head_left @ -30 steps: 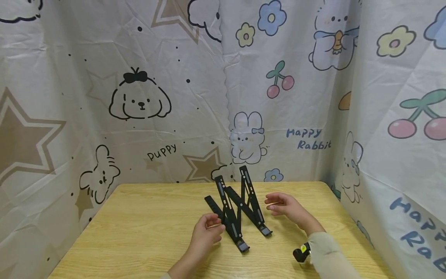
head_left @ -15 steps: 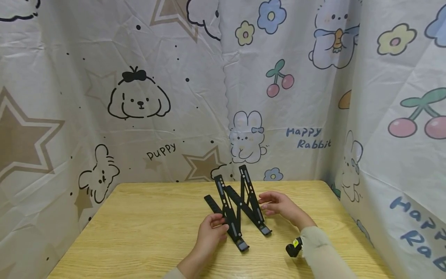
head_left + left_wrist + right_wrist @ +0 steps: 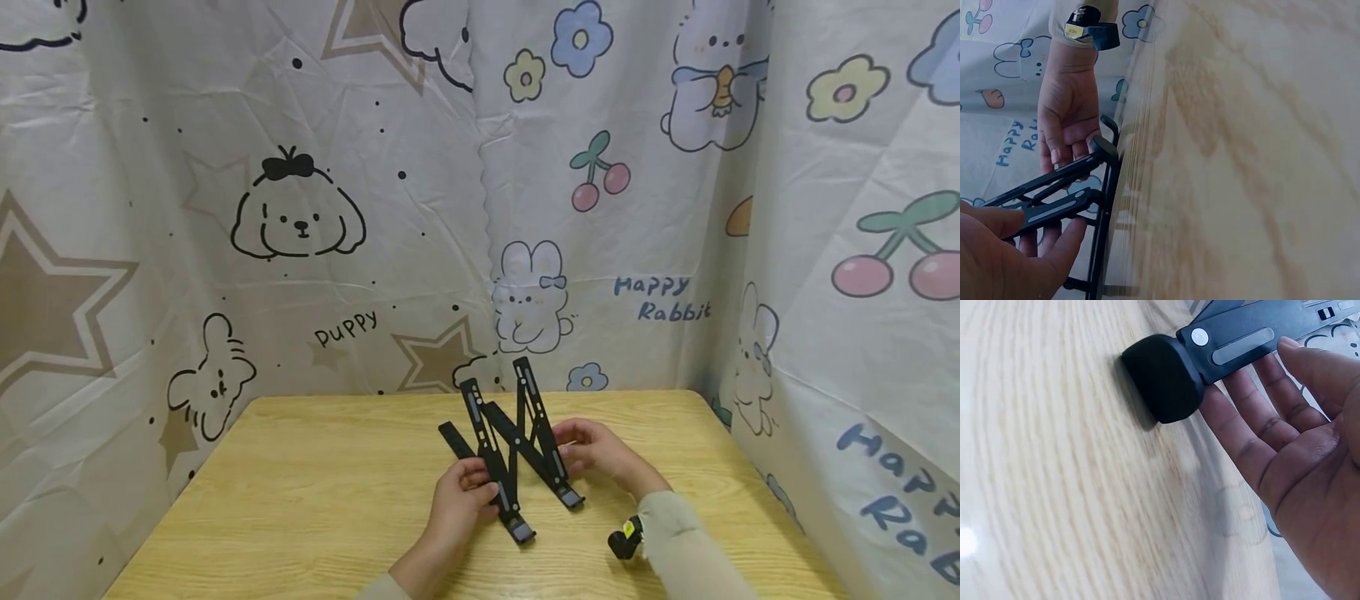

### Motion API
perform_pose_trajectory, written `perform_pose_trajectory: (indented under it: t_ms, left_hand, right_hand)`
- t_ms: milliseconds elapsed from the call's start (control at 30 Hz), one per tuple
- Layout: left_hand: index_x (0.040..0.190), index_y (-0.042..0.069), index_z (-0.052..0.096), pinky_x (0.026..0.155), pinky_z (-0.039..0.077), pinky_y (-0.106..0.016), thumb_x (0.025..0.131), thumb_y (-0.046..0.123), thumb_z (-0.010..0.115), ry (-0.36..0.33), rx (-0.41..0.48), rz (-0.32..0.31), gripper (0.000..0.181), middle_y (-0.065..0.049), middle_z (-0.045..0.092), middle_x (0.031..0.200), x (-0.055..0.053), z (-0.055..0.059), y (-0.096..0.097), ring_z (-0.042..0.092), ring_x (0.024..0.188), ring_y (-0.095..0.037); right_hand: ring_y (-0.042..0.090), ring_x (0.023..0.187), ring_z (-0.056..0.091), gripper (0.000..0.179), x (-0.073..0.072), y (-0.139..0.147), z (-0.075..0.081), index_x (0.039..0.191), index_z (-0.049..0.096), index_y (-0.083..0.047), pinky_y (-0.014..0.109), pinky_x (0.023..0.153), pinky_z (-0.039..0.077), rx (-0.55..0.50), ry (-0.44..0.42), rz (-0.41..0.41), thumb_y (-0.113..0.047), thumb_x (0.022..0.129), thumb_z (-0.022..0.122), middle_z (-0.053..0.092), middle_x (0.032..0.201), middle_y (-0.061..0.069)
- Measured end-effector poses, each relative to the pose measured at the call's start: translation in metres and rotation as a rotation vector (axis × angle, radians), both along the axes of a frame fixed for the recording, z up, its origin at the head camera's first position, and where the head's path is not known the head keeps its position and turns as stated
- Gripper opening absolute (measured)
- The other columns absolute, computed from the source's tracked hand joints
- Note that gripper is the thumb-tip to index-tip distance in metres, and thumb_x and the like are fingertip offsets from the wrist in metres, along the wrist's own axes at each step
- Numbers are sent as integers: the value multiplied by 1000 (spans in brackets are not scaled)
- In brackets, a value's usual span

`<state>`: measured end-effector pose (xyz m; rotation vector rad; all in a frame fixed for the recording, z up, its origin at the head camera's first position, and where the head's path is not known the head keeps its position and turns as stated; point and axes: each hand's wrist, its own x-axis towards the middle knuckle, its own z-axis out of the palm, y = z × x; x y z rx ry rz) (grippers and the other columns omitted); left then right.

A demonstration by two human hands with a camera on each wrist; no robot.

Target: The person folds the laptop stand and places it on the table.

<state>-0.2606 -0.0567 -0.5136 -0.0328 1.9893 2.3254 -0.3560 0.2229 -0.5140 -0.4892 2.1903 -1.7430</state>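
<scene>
A black folding laptop stand (image 3: 517, 440) stands opened out on the table, its two slotted arms slanting up and away. My left hand (image 3: 455, 507) holds its left arm near the front, with thumb and fingers on either side of the bar in the left wrist view. At the right arm, my right hand (image 3: 600, 454) has its fingers behind the bar, and the thumb (image 3: 1291, 347) lies at the bar's edge in the right wrist view. The padded front lip (image 3: 1163, 378) shows there too. The bars partly hide the fingertips of my right hand.
The wooden table (image 3: 300, 483) reaches back to a printed curtain (image 3: 420, 208), which also hangs at both sides. A small black device (image 3: 625, 540) with a yellow label is worn at the right sleeve.
My left hand has moved right onto the stand's left arm. My right hand has moved left and taken hold of the right arm. The stand has stayed in place.
</scene>
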Motion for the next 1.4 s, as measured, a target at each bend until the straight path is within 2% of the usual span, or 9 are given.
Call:
perform_pose_trajectory:
  t_ms: [300, 533, 667, 867, 1167, 1400]
  left_hand:
    - [130, -4, 55, 81, 62, -49, 92, -5, 68, 2, -42, -7, 40, -21, 62, 117, -5, -2, 1, 66, 92, -21]
    - [127, -3, 57, 78, 63, -48, 92, -4, 71, -11, -19, -6, 38, -19, 63, 114, -8, 2, 0, 67, 89, -20]
    - [126, -1, 58, 76, 63, -46, 92, -3, 71, -5, -24, -1, 36, -18, 63, 113, -10, 3, -1, 67, 88, -21]
    - [123, 0, 59, 76, 64, -45, 93, -4, 69, 33, -50, -2, 32, -14, 60, 108, -12, 3, -5, 65, 88, -21]
    - [122, -1, 58, 75, 63, -43, 94, -6, 66, 57, -78, -9, 30, -14, 57, 108, -15, -1, -12, 62, 89, -21]
    - [122, 0, 57, 74, 62, -43, 96, -6, 62, 51, -108, -13, 27, -15, 56, 109, -17, -2, -16, 61, 90, -22]
  right_hand:
    - [20, 95, 64, 32, -1, -4, -3, 129, 60, -1, 40, 80, 61, 39, 14, -33, -7, 99, 66, 65, 118, 12]
    - [21, 96, 62, 36, -1, -8, -2, 134, 56, 1, 40, 79, 60, 35, 32, -32, -2, 99, 63, 62, 116, 13]
    - [22, 92, 61, 33, 0, -9, 1, 132, 56, 2, 41, 77, 60, 35, 54, -23, -1, 100, 61, 60, 115, 19]
    - [20, 83, 57, 25, 2, -11, 1, 124, 58, 0, 32, 68, 55, 57, 73, -17, 0, 99, 62, 59, 111, 27]
    - [21, 82, 58, 25, 8, -18, -6, 122, 56, -1, 36, 68, 56, 9, 33, -13, -1, 99, 63, 60, 104, 14]
    - [21, 83, 59, 23, 18, -24, -9, 122, 53, 0, 37, 68, 57, -18, 8, -51, 3, 99, 59, 56, 103, 12]
